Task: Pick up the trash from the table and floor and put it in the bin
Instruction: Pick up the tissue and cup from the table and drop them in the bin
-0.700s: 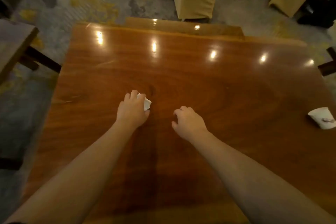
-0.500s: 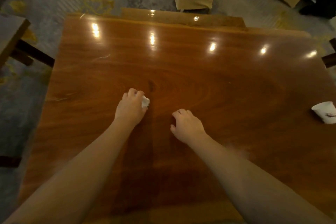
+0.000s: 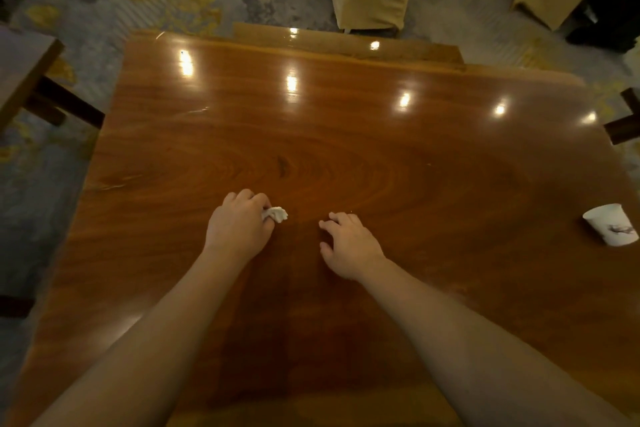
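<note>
Left hand [image 3: 239,229] closed around crumpled white tissue [image 3: 275,214], low over table [image 3: 381,156] centre. Right hand [image 3: 348,246] empty, fingers loosely curled, beside it. White paper cup [image 3: 610,224] tipped over near right table edge.

Mid-frame, the left hand [image 3: 239,229] grips a crumpled tissue [image 3: 275,214] on the wooden table [image 3: 346,149]; the right hand [image 3: 349,246] hovers empty beside it; a paper cup [image 3: 611,224] lies far right.

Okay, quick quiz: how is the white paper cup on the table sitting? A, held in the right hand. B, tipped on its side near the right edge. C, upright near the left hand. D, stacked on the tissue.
B: the paper cup lies on its side near the table's right edge, well away from both hands.
</note>
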Tool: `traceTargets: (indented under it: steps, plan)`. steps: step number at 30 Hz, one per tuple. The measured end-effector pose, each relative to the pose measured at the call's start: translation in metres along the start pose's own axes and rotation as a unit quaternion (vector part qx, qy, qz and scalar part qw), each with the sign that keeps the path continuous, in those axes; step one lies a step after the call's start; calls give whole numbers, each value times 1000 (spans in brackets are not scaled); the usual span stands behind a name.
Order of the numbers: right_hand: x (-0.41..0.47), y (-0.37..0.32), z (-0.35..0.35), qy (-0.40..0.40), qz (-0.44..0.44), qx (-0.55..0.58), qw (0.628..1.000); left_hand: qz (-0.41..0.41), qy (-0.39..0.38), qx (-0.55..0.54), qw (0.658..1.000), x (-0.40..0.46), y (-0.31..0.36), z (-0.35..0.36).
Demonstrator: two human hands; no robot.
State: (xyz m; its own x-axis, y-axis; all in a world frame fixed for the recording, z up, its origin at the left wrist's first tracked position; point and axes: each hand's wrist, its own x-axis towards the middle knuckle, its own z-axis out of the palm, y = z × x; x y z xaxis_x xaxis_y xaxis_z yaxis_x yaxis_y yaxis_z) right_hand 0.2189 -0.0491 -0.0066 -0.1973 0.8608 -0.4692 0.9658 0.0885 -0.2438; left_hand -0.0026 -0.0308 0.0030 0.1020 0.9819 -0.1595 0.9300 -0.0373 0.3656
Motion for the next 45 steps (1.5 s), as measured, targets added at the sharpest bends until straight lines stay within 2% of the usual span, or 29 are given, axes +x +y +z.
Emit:
traceTargets:
  steps: [4,6,13,20,28,33,38,45]
  plan:
    - [4,19,-24,-103,-30,27,994,-3,-15,7,1000,-12,24,-1]
    - [1,25,-32,-121,-38,50,991,-9,-22,13,1000,-16,41,0]
    - [-56,104,-55,-73,-76,72,992,-32,-24,32,999,-32,146,21]
    - [-120,257,-89,6,-70,83,994,-4,-40,28,999,-33,290,62]
    - [-158,424,-111,106,-13,75,991,62,-55,15,996,-19,442,105]
    - [-156,509,-113,168,77,76,980,95,-59,27,993,-9,508,127]
    - [-139,557,-110,189,168,54,966,113,-70,28,991,1,538,143]
    - [-120,567,-105,174,226,96,954,90,-56,28,994,-10,527,141]
